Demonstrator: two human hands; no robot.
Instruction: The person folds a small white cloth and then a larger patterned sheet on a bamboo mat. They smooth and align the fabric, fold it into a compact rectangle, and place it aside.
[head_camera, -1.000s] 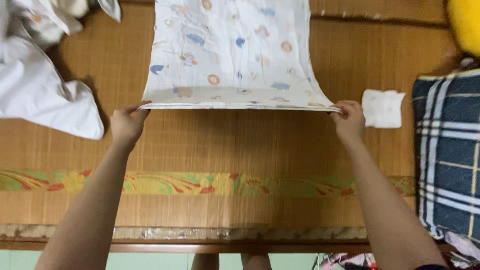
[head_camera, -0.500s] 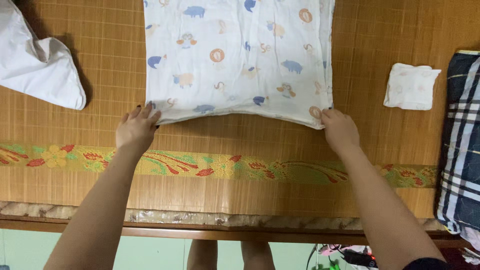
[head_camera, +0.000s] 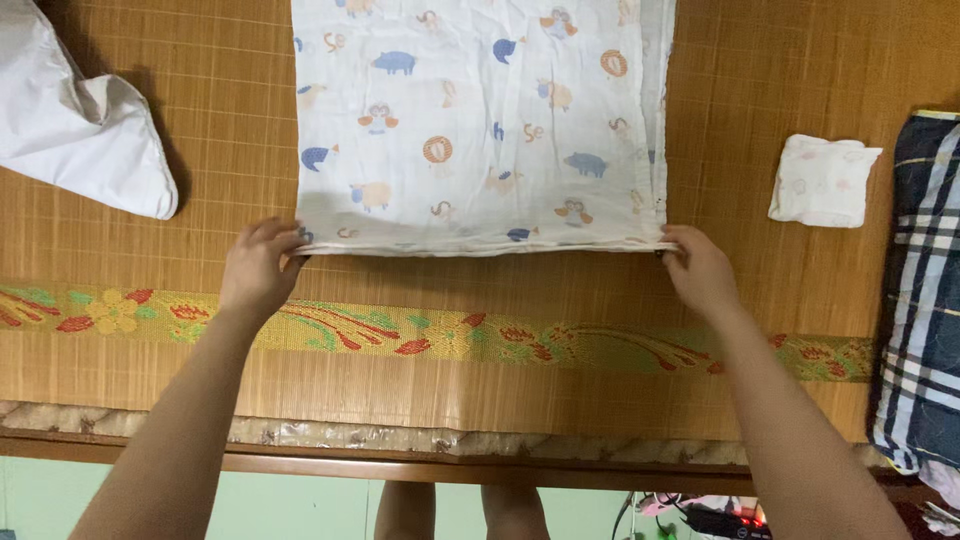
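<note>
Pinching the near corners of the cloth (head_camera: 470, 120), the left hand (head_camera: 257, 270) and right hand (head_camera: 700, 272) have fingers closed on its edge. The cloth lies flat on the mat (head_camera: 480, 400), between a white garment (head_camera: 80, 140) and a small folded cloth (head_camera: 822, 180).

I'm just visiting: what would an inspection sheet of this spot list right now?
Surface: woven bamboo mat with a flowered band, on a wooden-edged platform.
Job's things: white animal-print cloth, folded in layers, lying flat.
Clutter: white garment far left; small folded white cloth on the right; dark plaid fabric at the right edge.
Hands: left hand pinches the cloth's near left corner; right hand pinches the near right corner.
Cables: dark cords below the platform edge.
Surroundings: pale green floor, the person's legs below.
</note>
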